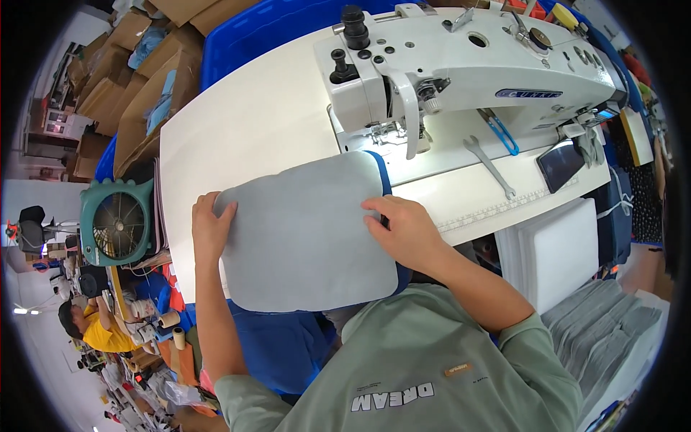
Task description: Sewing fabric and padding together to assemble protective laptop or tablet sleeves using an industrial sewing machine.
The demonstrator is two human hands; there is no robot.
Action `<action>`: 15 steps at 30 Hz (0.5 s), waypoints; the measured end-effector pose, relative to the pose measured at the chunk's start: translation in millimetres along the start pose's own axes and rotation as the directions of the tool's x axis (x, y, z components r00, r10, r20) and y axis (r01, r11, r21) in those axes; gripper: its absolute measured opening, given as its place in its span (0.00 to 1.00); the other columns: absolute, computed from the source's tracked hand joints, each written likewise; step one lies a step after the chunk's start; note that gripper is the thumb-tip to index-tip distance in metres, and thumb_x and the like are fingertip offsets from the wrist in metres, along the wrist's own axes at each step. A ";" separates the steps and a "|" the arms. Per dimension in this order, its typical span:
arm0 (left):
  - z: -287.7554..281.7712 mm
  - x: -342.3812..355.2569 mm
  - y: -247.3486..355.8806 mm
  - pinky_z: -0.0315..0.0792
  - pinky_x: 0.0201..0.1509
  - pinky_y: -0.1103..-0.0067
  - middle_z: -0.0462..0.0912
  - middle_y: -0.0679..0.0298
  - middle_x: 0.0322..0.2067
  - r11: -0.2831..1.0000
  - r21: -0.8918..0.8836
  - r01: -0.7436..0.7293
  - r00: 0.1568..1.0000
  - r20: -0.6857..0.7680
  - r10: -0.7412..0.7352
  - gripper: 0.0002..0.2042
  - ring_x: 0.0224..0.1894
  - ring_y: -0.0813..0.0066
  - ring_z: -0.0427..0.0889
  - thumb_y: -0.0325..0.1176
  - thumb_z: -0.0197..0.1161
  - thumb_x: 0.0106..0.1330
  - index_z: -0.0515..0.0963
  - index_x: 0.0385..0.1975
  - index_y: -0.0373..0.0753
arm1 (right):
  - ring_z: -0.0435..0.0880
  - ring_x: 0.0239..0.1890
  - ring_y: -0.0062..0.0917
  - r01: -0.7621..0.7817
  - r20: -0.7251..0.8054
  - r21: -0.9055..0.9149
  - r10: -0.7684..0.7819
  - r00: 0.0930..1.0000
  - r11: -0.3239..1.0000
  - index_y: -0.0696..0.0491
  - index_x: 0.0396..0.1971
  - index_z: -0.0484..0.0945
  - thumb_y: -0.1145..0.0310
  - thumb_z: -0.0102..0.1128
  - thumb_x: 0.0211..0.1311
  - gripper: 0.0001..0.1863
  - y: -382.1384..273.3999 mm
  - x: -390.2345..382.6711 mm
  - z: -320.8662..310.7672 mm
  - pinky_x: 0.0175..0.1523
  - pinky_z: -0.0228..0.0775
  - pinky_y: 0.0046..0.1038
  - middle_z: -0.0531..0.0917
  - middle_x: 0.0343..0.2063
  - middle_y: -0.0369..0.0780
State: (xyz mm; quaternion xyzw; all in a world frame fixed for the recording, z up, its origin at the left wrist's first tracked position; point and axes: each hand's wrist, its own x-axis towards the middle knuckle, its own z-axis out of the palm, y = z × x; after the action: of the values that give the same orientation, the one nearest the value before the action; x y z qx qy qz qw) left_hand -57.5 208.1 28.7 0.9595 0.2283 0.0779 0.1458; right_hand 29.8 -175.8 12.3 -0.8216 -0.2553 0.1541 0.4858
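Note:
A grey fabric panel (306, 237) with rounded corners lies across the table's front edge, its lower part hanging over my lap. Dark blue fabric (381, 173) shows beneath its right edge. My left hand (210, 229) grips the panel's left edge, with the thumb on top. At the right edge, the thumb and forefinger of my right hand (404, 229) pinch the panel; its other fingers are partly hidden. The panel's far right corner lies just in front of the lit needle area of a white sewing machine (489, 79).
A wrench (489, 167), blue-handled snips (502, 133) and a clear ruler (497, 205) lie right of the panel. A green fan (116, 222) stands left of the white table (245, 122). White sheets (558, 252) and grey pieces (604, 338) are stacked at right.

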 end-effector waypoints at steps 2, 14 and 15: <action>-3.1 -1.1 11.8 0.78 0.54 0.68 0.87 0.41 0.45 0.995 0.028 0.095 0.995 -0.030 -0.094 0.23 0.48 0.53 0.87 0.38 0.73 0.65 0.81 0.54 0.29 | 0.87 0.37 0.45 -0.014 0.032 -0.001 0.014 0.999 1.000 0.57 0.48 0.84 0.68 0.62 0.68 0.13 1.3 0.4 -2.7 0.45 0.80 0.42 0.87 0.38 0.47; -5.0 -30.5 -0.6 0.78 0.40 0.73 0.88 0.58 0.31 0.893 -0.368 0.258 0.958 0.219 -0.186 0.15 0.32 0.73 0.84 0.37 0.71 0.67 0.84 0.43 0.28 | 0.83 0.29 0.34 0.035 -0.008 0.003 -0.035 0.999 0.999 0.53 0.52 0.85 0.70 0.65 0.67 0.15 25.1 3.1 -16.5 0.37 0.76 0.34 0.86 0.35 0.43; -5.4 -29.1 5.4 0.78 0.40 0.73 0.88 0.58 0.31 0.890 -0.371 0.265 0.956 0.225 -0.191 0.15 0.32 0.73 0.84 0.37 0.71 0.67 0.84 0.43 0.28 | 0.82 0.28 0.33 0.005 0.012 0.005 -0.005 1.000 1.000 0.53 0.52 0.85 0.70 0.66 0.67 0.15 18.6 -2.9 -17.8 0.36 0.76 0.33 0.86 0.34 0.43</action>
State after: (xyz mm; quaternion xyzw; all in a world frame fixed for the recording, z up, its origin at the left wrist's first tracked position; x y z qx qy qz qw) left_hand -82.2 191.4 33.1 0.8793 0.3048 0.0168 0.3654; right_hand 41.3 -197.7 4.6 -0.8187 -0.2598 0.1586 0.4869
